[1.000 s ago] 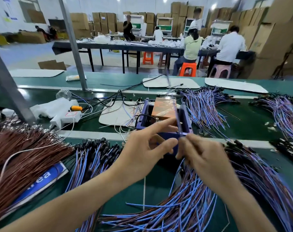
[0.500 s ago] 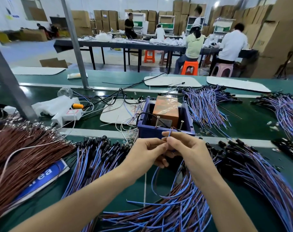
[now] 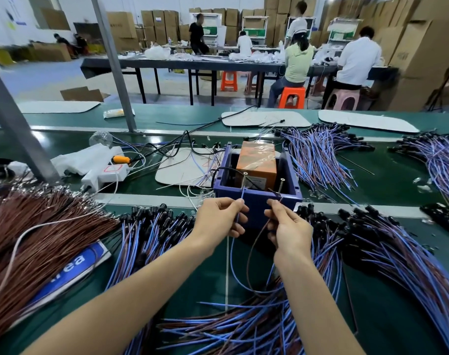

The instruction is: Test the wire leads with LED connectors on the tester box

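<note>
The tester box [image 3: 291, 172] is a dark blue open bin with an orange block [image 3: 256, 163] inside and two metal contact pins on its near side. My left hand [image 3: 219, 217] pinches the blue lead [image 3: 232, 262], its tip raised toward the left pin [image 3: 244, 180]. My right hand [image 3: 288, 226] pinches the brown lead [image 3: 251, 249], its tip near the right pin [image 3: 280, 187]. Both leads loop down between my wrists into the pile below. I cannot tell whether the tips touch the pins.
Piles of blue and brown leads with black connectors lie left [image 3: 151, 226], right [image 3: 387, 242] and below [image 3: 243, 321] my hands. Brown wires [image 3: 33, 234] fill the left. A white power strip [image 3: 105, 175] and grey posts [image 3: 15, 126] stand behind. People work at far tables.
My hands, together in front of the box a moment ago, have spread apart. Each now lifts one lead end toward a pin on the box.
</note>
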Action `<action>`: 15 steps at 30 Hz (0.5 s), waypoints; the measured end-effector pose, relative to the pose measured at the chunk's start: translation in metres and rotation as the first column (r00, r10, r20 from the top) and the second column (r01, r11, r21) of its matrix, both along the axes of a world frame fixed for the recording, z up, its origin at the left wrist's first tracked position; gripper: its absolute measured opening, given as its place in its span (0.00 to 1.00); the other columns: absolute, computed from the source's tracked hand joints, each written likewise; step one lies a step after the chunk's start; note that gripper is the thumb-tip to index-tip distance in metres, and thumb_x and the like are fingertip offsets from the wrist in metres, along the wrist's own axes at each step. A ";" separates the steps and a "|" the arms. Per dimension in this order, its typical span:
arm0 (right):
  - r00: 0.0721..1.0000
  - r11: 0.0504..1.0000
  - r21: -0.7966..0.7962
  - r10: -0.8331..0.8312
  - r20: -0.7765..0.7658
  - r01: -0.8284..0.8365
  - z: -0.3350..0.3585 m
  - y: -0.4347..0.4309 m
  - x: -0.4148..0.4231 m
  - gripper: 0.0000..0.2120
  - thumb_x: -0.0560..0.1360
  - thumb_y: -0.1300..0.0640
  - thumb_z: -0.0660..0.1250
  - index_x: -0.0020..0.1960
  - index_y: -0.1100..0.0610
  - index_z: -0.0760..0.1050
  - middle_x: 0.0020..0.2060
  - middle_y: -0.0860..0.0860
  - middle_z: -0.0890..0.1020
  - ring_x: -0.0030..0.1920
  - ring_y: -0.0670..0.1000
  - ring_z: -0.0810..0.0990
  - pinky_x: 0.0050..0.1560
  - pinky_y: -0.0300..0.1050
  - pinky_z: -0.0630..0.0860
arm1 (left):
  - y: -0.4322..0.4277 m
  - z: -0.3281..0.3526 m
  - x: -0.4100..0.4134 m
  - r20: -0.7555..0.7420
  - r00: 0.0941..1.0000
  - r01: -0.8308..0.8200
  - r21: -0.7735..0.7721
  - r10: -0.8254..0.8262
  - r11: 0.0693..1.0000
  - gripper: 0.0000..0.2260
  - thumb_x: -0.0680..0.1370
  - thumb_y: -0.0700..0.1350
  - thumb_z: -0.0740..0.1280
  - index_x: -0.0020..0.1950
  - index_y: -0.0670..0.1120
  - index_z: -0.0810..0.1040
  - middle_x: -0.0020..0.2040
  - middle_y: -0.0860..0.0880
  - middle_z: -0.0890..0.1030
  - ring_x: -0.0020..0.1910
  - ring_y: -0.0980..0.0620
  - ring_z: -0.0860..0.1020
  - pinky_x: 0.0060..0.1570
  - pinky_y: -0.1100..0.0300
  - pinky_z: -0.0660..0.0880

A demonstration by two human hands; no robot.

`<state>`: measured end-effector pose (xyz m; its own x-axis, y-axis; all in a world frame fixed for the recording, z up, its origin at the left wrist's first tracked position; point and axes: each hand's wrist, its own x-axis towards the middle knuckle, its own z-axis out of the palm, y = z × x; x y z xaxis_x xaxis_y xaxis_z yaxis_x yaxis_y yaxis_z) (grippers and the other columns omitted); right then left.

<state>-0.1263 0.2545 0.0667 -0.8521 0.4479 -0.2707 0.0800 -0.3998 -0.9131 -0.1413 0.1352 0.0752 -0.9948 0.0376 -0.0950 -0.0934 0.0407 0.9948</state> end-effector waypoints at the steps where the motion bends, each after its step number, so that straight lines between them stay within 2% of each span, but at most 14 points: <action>1: 1.000 1.000 -0.003 0.002 -0.002 -0.002 -0.001 0.001 -0.001 0.06 0.77 0.59 0.68 0.43 0.56 0.83 0.24 0.45 0.80 0.21 0.40 0.68 0.22 0.33 0.64 | 0.000 -0.001 -0.002 0.003 1.000 -0.005 -0.010 0.005 1.000 0.12 0.80 0.44 0.64 0.39 0.42 0.81 0.30 0.48 0.79 0.21 0.55 0.74 0.22 0.66 0.70; 8: 0.999 1.000 0.009 0.025 -0.021 -0.025 -0.004 0.003 -0.006 0.06 0.76 0.59 0.69 0.42 0.57 0.83 0.24 0.45 0.79 0.20 0.41 0.67 0.21 0.33 0.65 | -0.001 -0.006 -0.008 0.020 1.000 -0.023 -0.017 0.023 1.000 0.12 0.80 0.44 0.64 0.40 0.41 0.81 0.31 0.47 0.80 0.21 0.56 0.73 0.22 0.66 0.70; 15: 0.999 0.999 -0.016 0.041 -0.021 -0.041 -0.009 0.006 -0.013 0.08 0.76 0.59 0.69 0.40 0.58 0.83 0.28 0.50 0.78 0.20 0.42 0.65 0.19 0.33 0.62 | -0.003 -0.005 -0.009 0.037 0.999 -0.016 -0.002 0.016 1.000 0.12 0.81 0.44 0.63 0.43 0.38 0.80 0.32 0.45 0.79 0.21 0.56 0.72 0.23 0.67 0.69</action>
